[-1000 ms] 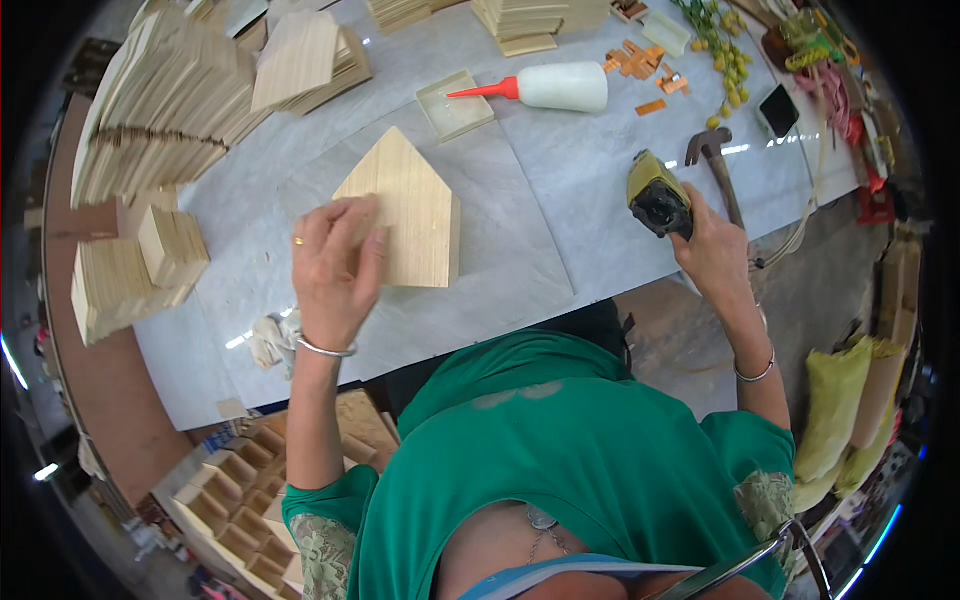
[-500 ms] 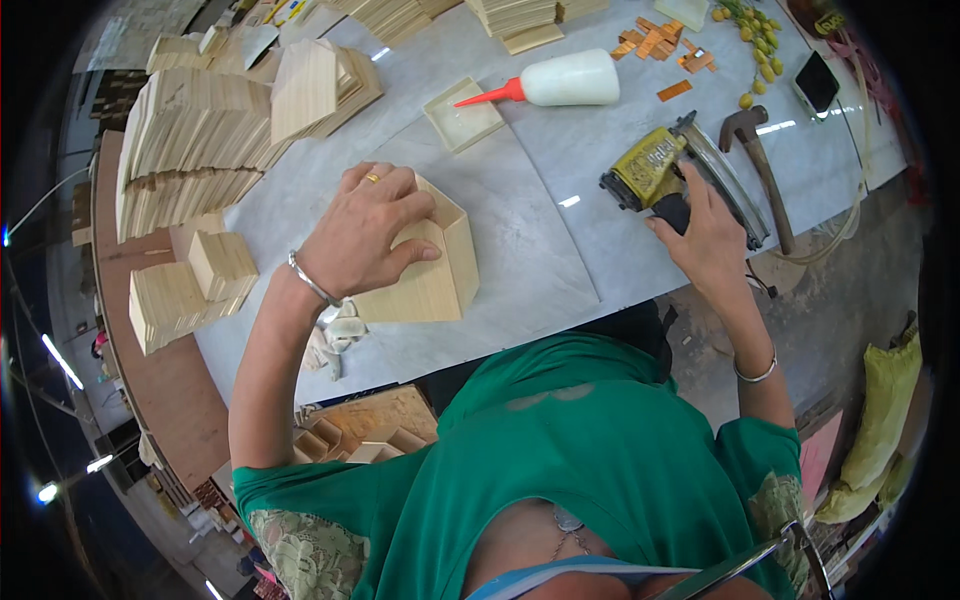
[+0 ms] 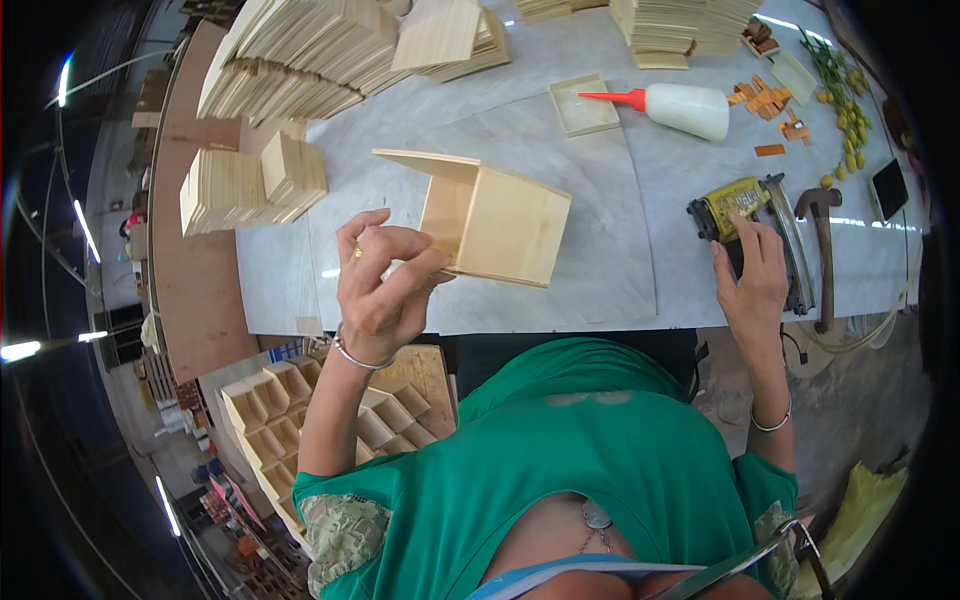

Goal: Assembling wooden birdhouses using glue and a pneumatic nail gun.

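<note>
A pale wooden box (image 3: 520,225) lies tipped on the table, its open side facing left. One pointed panel juts out at its far edge. My left hand (image 3: 385,275) pinches the box's near left edge between thumb and fingers, the other fingers curled. At the right lies a yellow and black nail gun (image 3: 738,205) with a long metal magazine. My right hand (image 3: 757,275) is on it, thumb and fingers around the black grip; the palm side is hidden. A hammer (image 3: 824,250) with a wooden handle rests just right of the nail gun.
Stacks of wooden panels (image 3: 300,50) and smaller pieces (image 3: 225,190) stand at the left. Beyond the box are a shallow square tray (image 3: 590,118) and a white glue bottle (image 3: 688,110) with a red nozzle. A phone (image 3: 888,190) lies far right. Finished-looking boxes (image 3: 270,410) sit below left.
The view has shifted left. My left hand has gone from the box's top to its near left edge, and the box has turned, showing its open side. My right hand has closed in over the nail gun.
</note>
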The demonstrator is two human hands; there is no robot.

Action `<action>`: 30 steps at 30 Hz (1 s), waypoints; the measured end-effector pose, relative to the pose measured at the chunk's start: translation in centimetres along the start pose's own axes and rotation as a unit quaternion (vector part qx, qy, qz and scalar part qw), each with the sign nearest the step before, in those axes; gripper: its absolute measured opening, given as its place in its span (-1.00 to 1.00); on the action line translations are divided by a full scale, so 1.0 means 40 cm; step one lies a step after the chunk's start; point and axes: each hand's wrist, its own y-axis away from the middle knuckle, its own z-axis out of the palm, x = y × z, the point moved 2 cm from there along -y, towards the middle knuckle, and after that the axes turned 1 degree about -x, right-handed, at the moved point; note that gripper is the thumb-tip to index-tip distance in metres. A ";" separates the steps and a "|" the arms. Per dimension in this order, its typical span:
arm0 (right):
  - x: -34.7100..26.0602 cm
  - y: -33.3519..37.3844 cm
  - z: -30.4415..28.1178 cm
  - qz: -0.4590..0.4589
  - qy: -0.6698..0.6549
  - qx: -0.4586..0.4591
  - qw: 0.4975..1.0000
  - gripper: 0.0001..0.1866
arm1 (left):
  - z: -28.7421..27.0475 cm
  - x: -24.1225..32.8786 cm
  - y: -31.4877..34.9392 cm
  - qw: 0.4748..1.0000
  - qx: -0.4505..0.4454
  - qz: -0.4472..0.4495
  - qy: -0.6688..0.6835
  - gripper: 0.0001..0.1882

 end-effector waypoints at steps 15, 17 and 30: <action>-0.038 -0.004 0.007 -0.021 0.013 -0.036 0.999 -0.65 | -0.005 0.040 0.109 0.982 0.057 0.060 -0.172 -0.79; -0.048 -0.005 0.008 -0.045 0.000 -0.039 0.998 -0.68 | -0.016 0.029 0.128 0.980 0.077 -0.040 -0.179 -0.82; -0.129 -0.067 0.107 -0.158 -0.112 -0.242 0.951 -0.75 | -0.336 0.092 0.774 0.479 0.675 -0.519 0.214 -0.90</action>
